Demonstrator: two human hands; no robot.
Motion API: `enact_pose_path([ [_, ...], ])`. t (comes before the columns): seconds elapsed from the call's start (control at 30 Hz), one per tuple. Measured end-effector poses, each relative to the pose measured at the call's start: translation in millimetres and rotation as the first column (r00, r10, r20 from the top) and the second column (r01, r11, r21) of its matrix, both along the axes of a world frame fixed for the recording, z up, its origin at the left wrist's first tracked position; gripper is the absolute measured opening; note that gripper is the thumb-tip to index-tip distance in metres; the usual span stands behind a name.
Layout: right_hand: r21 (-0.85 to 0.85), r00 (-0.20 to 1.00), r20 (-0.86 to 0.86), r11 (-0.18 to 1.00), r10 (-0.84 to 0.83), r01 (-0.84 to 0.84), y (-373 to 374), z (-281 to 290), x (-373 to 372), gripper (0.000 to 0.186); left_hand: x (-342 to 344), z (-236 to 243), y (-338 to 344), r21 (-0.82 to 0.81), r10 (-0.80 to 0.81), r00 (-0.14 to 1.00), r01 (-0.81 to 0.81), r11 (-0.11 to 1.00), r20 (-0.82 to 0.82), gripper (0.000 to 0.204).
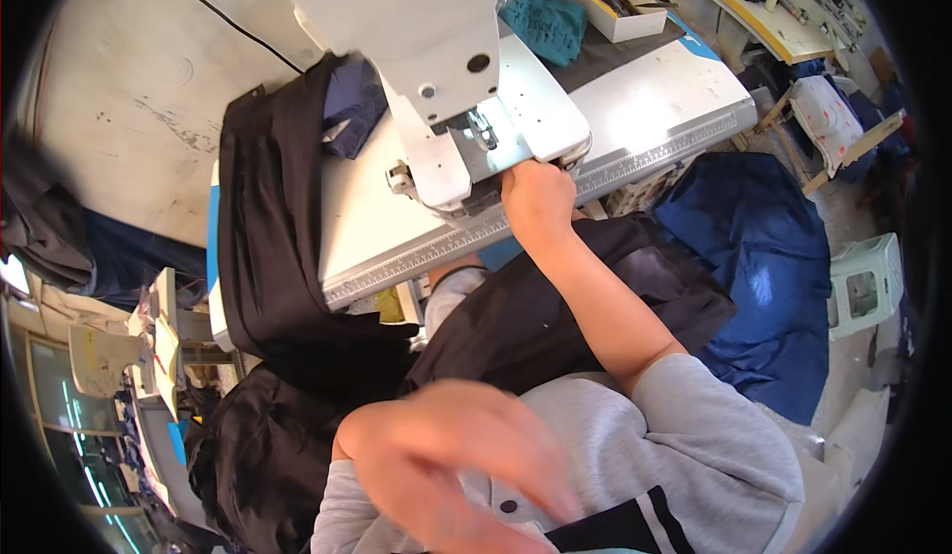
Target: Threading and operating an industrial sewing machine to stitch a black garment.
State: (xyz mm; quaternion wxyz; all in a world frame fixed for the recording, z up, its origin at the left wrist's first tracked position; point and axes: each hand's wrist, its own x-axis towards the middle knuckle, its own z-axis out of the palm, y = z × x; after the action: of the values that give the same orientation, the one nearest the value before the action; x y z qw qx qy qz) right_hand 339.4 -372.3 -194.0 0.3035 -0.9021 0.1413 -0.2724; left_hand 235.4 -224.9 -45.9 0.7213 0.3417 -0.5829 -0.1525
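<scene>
My right hand (540,197) is closed at the front of the white sewing machine (446,58), just below its lit needle area (483,129). Its fingertips are tucked out of sight against the machine's front edge, so anything in them is hidden. Close to my chest, my left hand (496,445) is smeared by motion and its fingers cannot be made out. Black cloth (585,286) lies over my lap under the right forearm. A long black garment piece (273,207) hangs over the table's left end, beside a small dark blue piece (355,108).
A ruler strip (674,142) runs along the table's front edge. A blue cloth-covered heap (759,276) and a pale green stool (865,281) stand to the right. Black fabric (263,455) is piled lower left. Behind the machine are a teal bag (547,26) and a white box (630,23).
</scene>
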Motion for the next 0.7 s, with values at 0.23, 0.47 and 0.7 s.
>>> enact_pose_path([
  [0.23, 0.034, 0.981, 0.118, 0.987, 0.152, -0.157, -4.5, -0.4, -16.9, 0.019, 4.2, 35.5, -71.1, -0.264, -0.085, 0.989, 0.115, 0.958, 0.121, 0.012],
  [0.47, 0.128, 0.771, 0.449, 0.822, 0.451, -0.555, -62.8, 48.8, -65.7, 0.024, 25.4, 58.0, -92.8, -0.154, 0.117, 0.984, -0.095, 0.984, 0.138, 0.015],
  [0.7, -0.042, 0.466, 0.82, 0.848, 0.332, -0.529, -80.5, 177.1, 22.9, 0.02, 40.4, 66.5, -134.6, -0.263, 0.261, 0.947, -0.208, 0.942, 0.187, 0.016],
])
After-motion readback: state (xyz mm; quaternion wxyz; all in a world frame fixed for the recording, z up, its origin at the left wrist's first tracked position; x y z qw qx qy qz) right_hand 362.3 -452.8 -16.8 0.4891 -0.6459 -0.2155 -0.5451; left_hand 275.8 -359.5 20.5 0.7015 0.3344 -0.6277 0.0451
